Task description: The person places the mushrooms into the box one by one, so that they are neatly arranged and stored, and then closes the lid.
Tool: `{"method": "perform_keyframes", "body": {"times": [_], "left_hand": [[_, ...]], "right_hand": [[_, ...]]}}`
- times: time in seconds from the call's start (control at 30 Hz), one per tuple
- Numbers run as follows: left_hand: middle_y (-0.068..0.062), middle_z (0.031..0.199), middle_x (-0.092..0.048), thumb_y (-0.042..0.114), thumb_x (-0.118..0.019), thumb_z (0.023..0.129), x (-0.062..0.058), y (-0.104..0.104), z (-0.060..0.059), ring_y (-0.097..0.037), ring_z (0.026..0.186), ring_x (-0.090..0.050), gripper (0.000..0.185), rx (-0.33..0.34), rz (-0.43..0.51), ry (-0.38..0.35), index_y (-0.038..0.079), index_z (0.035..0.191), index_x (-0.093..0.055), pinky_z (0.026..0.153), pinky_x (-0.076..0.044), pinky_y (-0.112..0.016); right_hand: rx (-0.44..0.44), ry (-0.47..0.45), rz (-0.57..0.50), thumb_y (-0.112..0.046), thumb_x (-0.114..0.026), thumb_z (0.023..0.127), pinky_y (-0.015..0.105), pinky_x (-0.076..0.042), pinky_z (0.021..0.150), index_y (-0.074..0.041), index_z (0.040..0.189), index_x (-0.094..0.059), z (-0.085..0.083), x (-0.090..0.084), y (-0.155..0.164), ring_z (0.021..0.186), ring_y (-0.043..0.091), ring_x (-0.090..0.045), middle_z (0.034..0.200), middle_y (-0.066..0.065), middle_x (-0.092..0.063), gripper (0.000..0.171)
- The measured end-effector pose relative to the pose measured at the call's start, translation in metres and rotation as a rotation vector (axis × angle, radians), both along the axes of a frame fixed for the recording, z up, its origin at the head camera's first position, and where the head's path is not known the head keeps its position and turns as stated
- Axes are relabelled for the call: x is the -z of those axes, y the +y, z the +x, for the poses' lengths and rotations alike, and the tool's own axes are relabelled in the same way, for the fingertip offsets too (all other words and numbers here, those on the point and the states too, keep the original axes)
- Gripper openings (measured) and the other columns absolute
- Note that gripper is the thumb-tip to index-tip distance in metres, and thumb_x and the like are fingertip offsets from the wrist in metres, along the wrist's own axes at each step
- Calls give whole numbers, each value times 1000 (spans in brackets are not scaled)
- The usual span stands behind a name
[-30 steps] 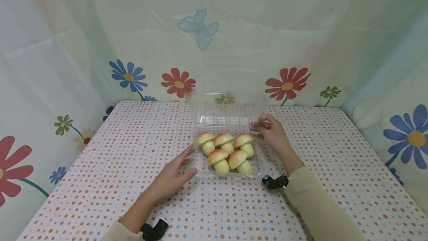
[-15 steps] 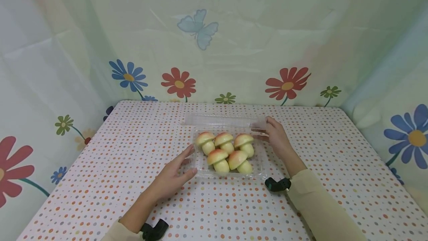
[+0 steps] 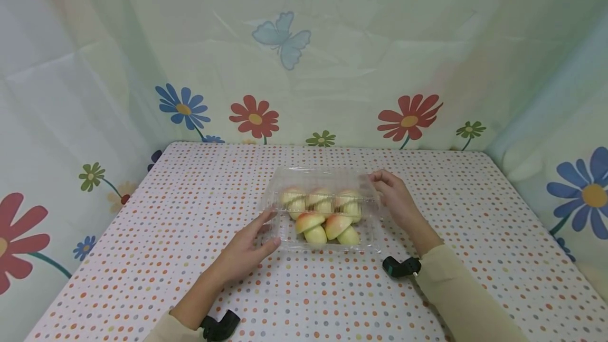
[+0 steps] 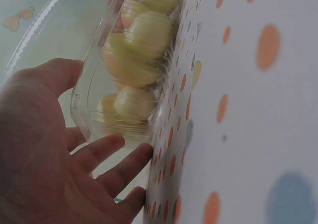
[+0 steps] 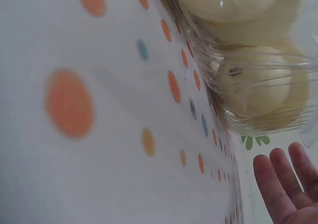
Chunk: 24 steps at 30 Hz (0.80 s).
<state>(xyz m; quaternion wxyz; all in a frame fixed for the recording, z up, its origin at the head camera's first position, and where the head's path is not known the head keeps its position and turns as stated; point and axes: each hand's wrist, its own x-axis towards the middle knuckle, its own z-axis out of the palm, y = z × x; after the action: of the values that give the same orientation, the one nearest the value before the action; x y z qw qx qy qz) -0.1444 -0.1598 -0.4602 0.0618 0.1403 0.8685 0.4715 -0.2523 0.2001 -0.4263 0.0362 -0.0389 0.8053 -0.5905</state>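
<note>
In the head view, a clear plastic clamshell box (image 3: 369,236) stands mid-table with several mushroom-shaped buns (image 3: 311,221) inside, yellow with reddish caps. Its hinged lid (image 3: 328,177) leans forward over the back row, while the front row lies uncovered. My left hand (image 3: 244,249) rests at the box's left side with fingers spread; the left wrist view shows its thumb (image 4: 64,74) near the clear plastic edge and its other fingers around the box's end. At the lid's right edge, my right hand (image 3: 399,202) touches the plastic. Extended fingers (image 5: 271,184) show in the right wrist view.
A dotted cloth covers the table (image 3: 304,300). Behind and beside it hangs a curtain (image 3: 342,67) printed with flowers and a butterfly. A black wrist device (image 3: 401,266) sits by the right cuff, and another device (image 3: 220,325) by the left.
The lid has swung from upright behind the box forward and down over the back buns. My right hand has moved slightly right along with it; the left hand has stayed put.
</note>
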Motion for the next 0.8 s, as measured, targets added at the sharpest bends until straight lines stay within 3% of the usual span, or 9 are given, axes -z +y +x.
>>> {"method": "perform_keyframes", "body": {"times": [0.1,0.17,0.33,0.57,0.8], "left_hand": [[0,168,-35,43,-61,104,0,0,0,-34,148,-44,75,-6,-5,-3,26,166,-23,115,-42,-61],[2,168,-34,44,-62,103,0,0,0,-32,149,-43,76,-16,-12,-9,27,166,-23,118,-39,-60],[7,167,-36,42,-65,102,-3,1,0,-27,151,-40,76,-32,-3,-26,27,166,-26,121,-35,-57],[1,168,-35,43,-66,101,-2,2,0,-31,153,-36,77,-39,2,-37,31,165,-26,122,-32,-60],[-15,162,-43,39,-72,98,-4,2,1,-43,145,-46,91,-77,-2,-6,28,168,-15,115,-40,-64]], "right_hand": [[-49,7,32,-19,-46,105,52,-46,104,6,126,-52,6,0,4,131,30,-48,152,22,-47,33],[-84,19,52,-19,-48,104,45,-52,97,7,130,-50,10,2,8,125,32,-54,154,23,-45,37],[-154,41,68,-17,-52,102,33,-55,90,5,136,-48,16,5,13,115,33,-65,149,24,-46,40],[-185,3,111,-14,-53,101,37,-56,91,-2,149,-41,32,1,15,134,46,-54,155,24,-41,51],[-241,-23,143,-17,-55,104,45,-60,91,-12,161,-30,49,-6,17,136,50,-51,156,28,-41,62]]}}
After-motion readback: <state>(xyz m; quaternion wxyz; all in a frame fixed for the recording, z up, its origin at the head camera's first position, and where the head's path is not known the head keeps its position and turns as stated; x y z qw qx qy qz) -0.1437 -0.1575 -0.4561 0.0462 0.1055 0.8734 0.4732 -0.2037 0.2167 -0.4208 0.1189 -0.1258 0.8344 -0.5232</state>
